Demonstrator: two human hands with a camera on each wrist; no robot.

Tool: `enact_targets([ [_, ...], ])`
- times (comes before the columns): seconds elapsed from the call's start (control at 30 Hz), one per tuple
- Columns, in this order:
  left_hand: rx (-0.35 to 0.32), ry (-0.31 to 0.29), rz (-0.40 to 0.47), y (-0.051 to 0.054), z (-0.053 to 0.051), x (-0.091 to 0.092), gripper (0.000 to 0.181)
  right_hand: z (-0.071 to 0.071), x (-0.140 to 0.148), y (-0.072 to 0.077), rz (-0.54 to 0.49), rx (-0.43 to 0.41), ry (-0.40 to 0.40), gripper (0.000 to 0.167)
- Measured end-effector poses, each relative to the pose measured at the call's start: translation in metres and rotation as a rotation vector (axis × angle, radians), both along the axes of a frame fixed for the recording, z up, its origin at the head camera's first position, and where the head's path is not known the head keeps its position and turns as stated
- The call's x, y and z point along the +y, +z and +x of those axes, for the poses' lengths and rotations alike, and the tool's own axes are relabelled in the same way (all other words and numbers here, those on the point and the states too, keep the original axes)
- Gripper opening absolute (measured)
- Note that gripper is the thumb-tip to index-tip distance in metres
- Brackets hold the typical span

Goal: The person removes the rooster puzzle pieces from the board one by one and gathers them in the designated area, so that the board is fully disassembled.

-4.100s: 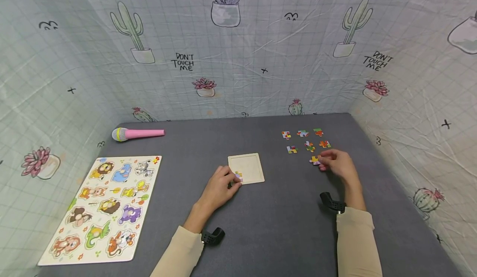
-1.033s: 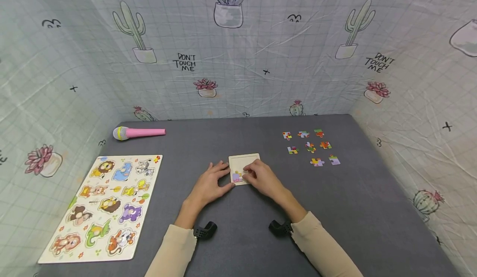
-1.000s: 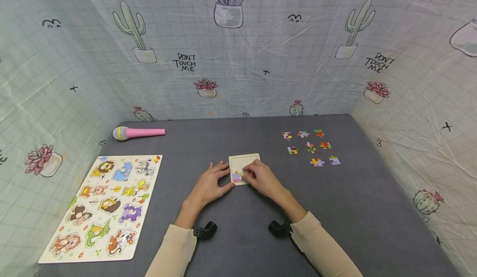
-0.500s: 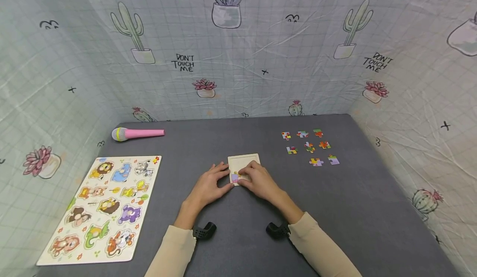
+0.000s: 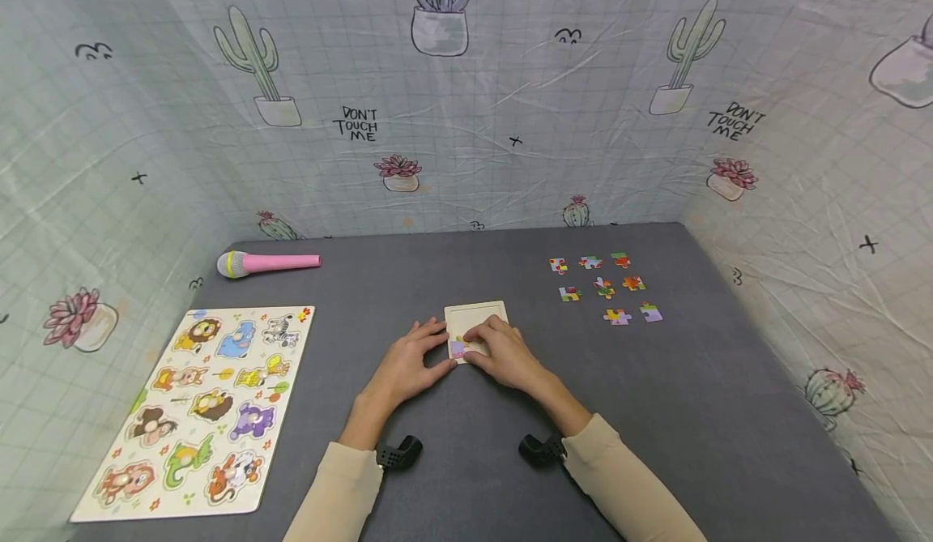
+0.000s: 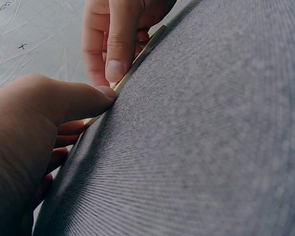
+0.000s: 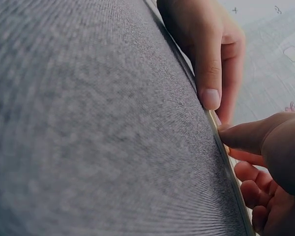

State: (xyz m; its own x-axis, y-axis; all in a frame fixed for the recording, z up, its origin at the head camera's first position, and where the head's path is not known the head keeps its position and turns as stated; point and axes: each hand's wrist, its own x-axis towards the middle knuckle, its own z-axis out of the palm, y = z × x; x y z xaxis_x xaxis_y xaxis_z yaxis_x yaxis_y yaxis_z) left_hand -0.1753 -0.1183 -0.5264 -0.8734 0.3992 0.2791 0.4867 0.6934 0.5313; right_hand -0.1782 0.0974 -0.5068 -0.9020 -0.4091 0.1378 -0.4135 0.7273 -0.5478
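Note:
A small square wooden puzzle tray (image 5: 474, 313) lies on the dark table between both hands. My left hand (image 5: 405, 365) holds its near-left corner, with fingers along the left side and thumb at the near edge. One purple-and-yellow jigsaw piece (image 5: 457, 348) sits in that corner of the tray. Just right of it, my right hand (image 5: 509, 356) pinches another jigsaw piece down in the tray; the fingers hide most of that piece. In the right wrist view, the right thumb (image 7: 243, 135) touches the tray's edge near the left thumb (image 7: 210, 93).
Several loose jigsaw pieces (image 5: 603, 288) lie in rows at the back right. On the left is a large animal peg puzzle board (image 5: 226, 400). A pink toy microphone (image 5: 273, 262) lies behind it. Patterned cloth (image 5: 466, 177) walls the table at the back and sides.
The right hand has come from the loose pieces to the tray with a piece. Over the last second it has shifted slightly left, toward the corner piece. The left hand stays at the tray.

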Motion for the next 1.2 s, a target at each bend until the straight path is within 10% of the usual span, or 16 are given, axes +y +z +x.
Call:
enact_targets([
  [1.2, -0.037, 0.018, -0.021, 0.002, 0.002, -0.001, 0.052, -0.008, 0.009, 0.003, -0.357, -0.146, -0.091, 0.015],
])
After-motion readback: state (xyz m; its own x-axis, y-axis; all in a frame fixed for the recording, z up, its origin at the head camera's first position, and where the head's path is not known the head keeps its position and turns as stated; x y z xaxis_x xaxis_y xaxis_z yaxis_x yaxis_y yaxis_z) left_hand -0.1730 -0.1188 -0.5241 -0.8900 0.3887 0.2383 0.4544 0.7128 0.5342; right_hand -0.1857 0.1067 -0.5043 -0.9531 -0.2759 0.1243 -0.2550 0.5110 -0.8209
